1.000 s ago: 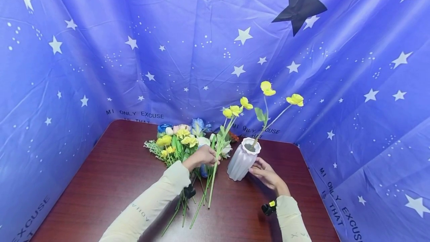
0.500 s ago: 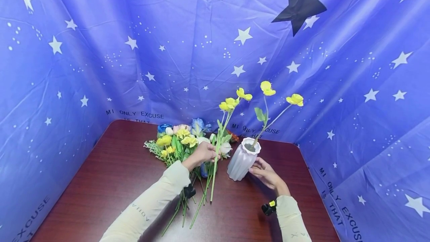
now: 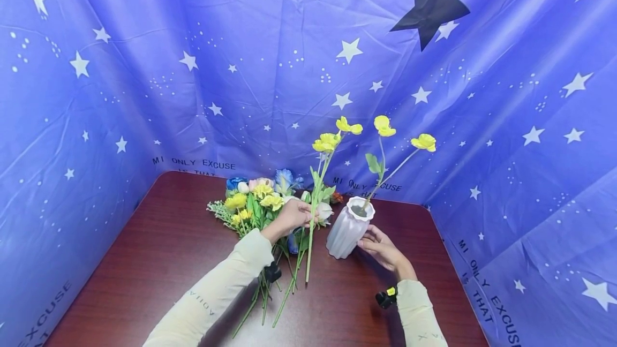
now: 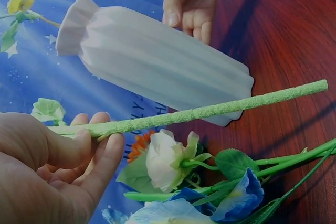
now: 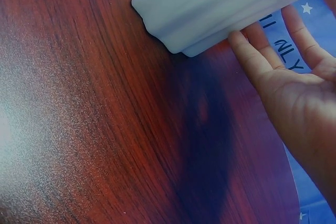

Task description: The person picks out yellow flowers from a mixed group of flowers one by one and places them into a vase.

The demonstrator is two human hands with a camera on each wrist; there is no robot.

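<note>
My left hand [image 3: 293,216] pinches the green stem of a yellow artificial flower [image 3: 326,143] between thumb and fingers, to the left of the vase. Its blooms point up and away; the bare stem end [image 4: 283,96] crosses in front of the vase in the left wrist view. A white fluted vase [image 3: 343,234] stands on the table with a scalloped rim. Around its lower right side my right hand [image 3: 382,252] holds it, with some fingertips hidden behind it. Two yellow blooms [image 3: 384,127] rise from the vase mouth, leaning right.
A pile of artificial flowers [image 3: 262,202], blue, pink, white and yellow, lies left of the vase, its stems [image 3: 263,304] reaching toward the front. The brown wooden table [image 3: 159,250] meets a blue star-printed cloth [image 3: 289,68] at the back and sides.
My left hand has raised the yellow flower slightly, and its stem has swung more upright, its lower end shifting right. The right hand and the vase have stayed put.
</note>
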